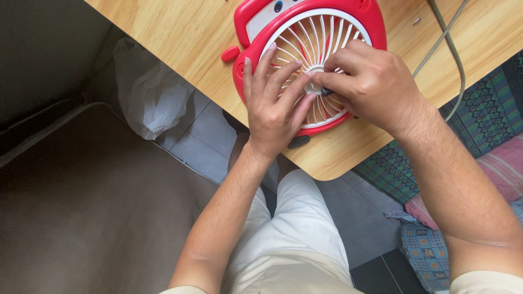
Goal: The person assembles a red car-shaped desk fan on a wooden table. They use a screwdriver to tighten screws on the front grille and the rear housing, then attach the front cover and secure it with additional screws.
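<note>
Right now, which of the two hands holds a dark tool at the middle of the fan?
The right hand. It pinches a small dark tool at the hub of the red fan; the left hand only lies flat on the white grille.

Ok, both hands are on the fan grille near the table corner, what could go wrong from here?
The red fan lies close to the wooden table corner, so pressing could nudge it toward the edge. The right hand pinches a dark tool at the white grille's hub; a slip might bend thin spokes or jab the left hand fingers beside it.
</note>
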